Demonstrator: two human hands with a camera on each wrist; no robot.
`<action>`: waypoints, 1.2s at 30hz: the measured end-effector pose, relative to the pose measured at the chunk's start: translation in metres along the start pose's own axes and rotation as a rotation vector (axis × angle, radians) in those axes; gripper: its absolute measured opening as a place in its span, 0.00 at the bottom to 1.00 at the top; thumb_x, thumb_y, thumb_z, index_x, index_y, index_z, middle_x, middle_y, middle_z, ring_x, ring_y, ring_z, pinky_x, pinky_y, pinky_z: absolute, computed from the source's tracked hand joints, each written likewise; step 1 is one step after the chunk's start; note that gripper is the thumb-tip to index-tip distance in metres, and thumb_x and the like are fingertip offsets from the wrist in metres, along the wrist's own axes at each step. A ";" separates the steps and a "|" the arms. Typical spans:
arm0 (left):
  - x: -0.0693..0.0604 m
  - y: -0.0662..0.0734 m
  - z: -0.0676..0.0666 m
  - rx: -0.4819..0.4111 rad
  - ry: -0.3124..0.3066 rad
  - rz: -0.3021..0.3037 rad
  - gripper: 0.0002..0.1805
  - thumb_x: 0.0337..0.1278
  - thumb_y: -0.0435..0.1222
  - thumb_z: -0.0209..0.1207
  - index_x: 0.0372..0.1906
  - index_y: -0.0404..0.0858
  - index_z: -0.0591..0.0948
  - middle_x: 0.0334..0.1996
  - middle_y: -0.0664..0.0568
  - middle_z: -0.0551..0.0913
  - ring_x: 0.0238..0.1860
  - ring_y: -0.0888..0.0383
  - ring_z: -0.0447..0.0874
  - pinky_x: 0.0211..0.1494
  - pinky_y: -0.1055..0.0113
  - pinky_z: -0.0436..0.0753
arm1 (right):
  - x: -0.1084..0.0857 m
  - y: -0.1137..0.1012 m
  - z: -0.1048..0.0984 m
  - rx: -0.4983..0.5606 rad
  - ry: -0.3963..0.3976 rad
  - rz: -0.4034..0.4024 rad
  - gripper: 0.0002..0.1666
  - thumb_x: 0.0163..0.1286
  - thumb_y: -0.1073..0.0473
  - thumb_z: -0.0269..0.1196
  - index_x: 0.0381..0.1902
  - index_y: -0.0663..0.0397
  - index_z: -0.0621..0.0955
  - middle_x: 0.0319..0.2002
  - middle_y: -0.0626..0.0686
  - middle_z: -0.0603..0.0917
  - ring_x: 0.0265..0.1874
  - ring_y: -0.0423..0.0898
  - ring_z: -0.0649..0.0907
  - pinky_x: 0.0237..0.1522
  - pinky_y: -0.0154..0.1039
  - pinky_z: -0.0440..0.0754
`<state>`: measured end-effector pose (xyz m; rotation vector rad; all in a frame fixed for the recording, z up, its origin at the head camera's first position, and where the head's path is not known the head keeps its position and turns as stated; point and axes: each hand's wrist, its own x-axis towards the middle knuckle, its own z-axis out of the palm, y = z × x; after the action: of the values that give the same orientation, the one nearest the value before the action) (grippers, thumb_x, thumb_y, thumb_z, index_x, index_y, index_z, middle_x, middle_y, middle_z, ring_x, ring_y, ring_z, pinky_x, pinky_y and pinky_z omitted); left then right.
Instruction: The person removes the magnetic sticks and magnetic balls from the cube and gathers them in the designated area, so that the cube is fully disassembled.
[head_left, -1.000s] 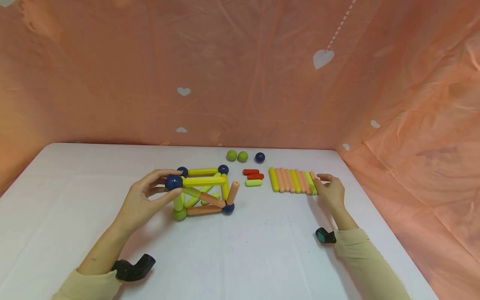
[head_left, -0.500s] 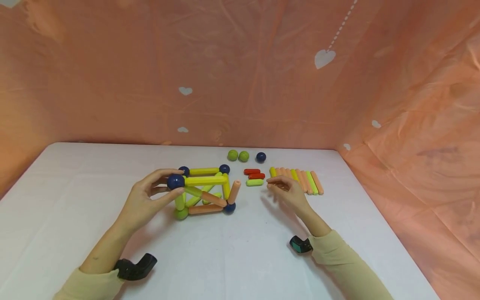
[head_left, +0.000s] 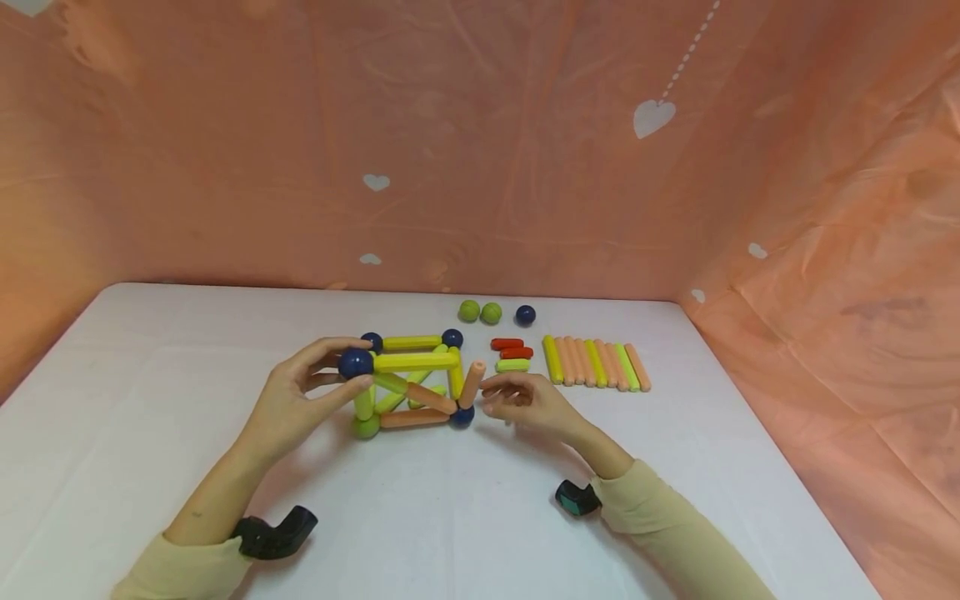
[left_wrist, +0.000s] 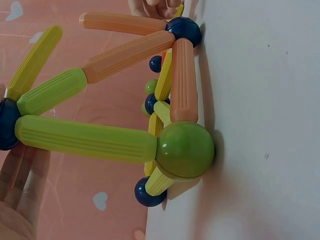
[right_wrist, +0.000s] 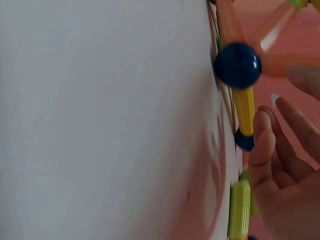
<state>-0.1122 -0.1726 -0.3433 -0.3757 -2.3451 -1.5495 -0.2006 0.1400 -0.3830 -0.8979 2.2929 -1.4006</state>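
In the head view my left hand [head_left: 288, 408] pinches a dark blue ball [head_left: 356, 363] at the near upper left corner of a frame built of rods and balls. A yellow rod [head_left: 412, 362] runs right from that ball. At the frame's lower right, an orange rod [head_left: 472, 384] slants up from another blue ball [head_left: 462, 415]. My right hand [head_left: 536, 406] is beside this rod, fingers loosely bent and holding nothing. The right wrist view shows its fingers close to the blue ball [right_wrist: 238, 65]. A green ball [left_wrist: 185, 150] forms the lower left corner in the left wrist view.
A row of yellow, orange and green rods [head_left: 596, 363] lies on the right of the white table [head_left: 450, 517]. Red short rods [head_left: 516, 353] and a green one [head_left: 512, 365] lie behind my right hand. Two green balls [head_left: 491, 313] and a blue ball [head_left: 526, 315] rest near the back edge.
My right hand has left the right end of the rod row and moved left to the frame's right side. My left hand keeps its hold on the blue ball.
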 end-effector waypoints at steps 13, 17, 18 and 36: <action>0.001 0.002 0.000 0.012 -0.003 -0.008 0.19 0.57 0.33 0.64 0.55 0.39 0.78 0.52 0.47 0.80 0.47 0.70 0.76 0.49 0.83 0.76 | 0.012 -0.015 0.028 -0.200 0.090 -0.069 0.15 0.62 0.62 0.67 0.46 0.59 0.81 0.40 0.53 0.86 0.37 0.43 0.80 0.40 0.32 0.80; 0.001 0.002 -0.001 0.020 -0.002 -0.012 0.19 0.57 0.34 0.64 0.55 0.40 0.78 0.52 0.47 0.80 0.47 0.70 0.76 0.49 0.83 0.77 | 0.014 -0.013 0.031 -0.309 0.104 -0.199 0.11 0.63 0.66 0.66 0.43 0.61 0.79 0.39 0.54 0.86 0.36 0.45 0.81 0.40 0.33 0.81; 0.001 0.001 -0.001 0.021 -0.002 -0.011 0.19 0.57 0.34 0.64 0.55 0.40 0.78 0.52 0.47 0.80 0.47 0.70 0.76 0.49 0.83 0.77 | 0.014 -0.013 0.032 -0.317 0.105 -0.219 0.10 0.63 0.67 0.65 0.42 0.60 0.78 0.39 0.54 0.86 0.36 0.45 0.81 0.41 0.33 0.81; 0.002 -0.002 0.000 0.042 0.001 -0.011 0.20 0.57 0.34 0.65 0.55 0.40 0.78 0.51 0.49 0.79 0.47 0.69 0.76 0.49 0.83 0.77 | -0.007 -0.006 0.000 -0.162 0.282 0.026 0.17 0.68 0.58 0.62 0.52 0.61 0.80 0.44 0.57 0.85 0.43 0.50 0.83 0.52 0.45 0.81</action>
<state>-0.1145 -0.1728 -0.3442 -0.3527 -2.3788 -1.5025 -0.1933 0.1423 -0.3784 -0.7520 2.6488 -1.4250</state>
